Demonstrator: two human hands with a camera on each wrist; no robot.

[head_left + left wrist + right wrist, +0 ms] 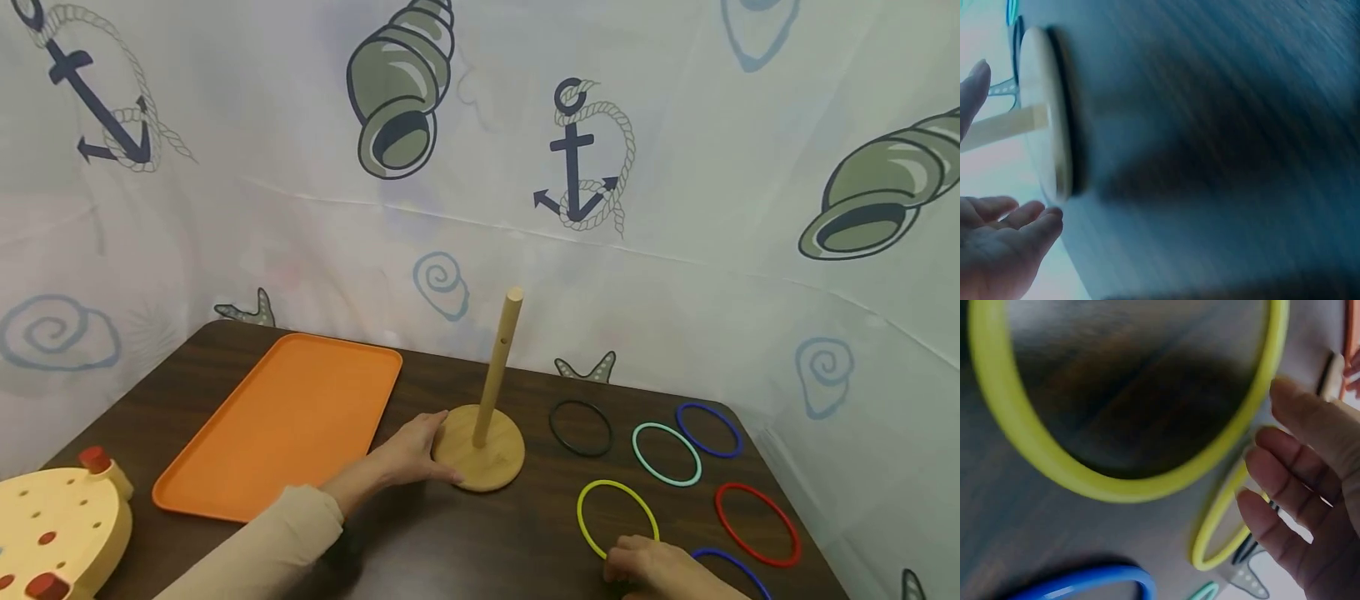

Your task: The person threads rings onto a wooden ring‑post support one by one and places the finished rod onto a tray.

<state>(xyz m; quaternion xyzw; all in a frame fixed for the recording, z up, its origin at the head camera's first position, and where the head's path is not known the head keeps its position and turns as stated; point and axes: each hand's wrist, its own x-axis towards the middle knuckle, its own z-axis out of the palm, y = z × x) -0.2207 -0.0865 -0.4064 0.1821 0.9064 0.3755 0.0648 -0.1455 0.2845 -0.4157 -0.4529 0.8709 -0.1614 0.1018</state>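
Note:
A round wooden base [502, 458] with an upright wooden peg [497, 367] stands mid-table. My left hand [411, 450] is at its left edge, thumb and fingers spread wide; in the left wrist view the fingertips [1052, 214] come close to the rim, contact uncertain. At the lower right, my right hand [660, 567] is beside a yellow ring [582, 510]. The right wrist view shows a second, nearer yellow ring [1116, 489], flat on the table. The right thumb and fingers [1272, 525] are bent loosely beside its rim, apart from each other, with no pinch visible.
Right of the stand lie a black ring [553, 425], a teal ring [637, 450], a red ring [793, 533] and blue rings [738, 446]. An orange tray [292, 417] lies at the left. Beside it, a yellow perforated board [67, 508] with red pegs overlaps the near-left edge.

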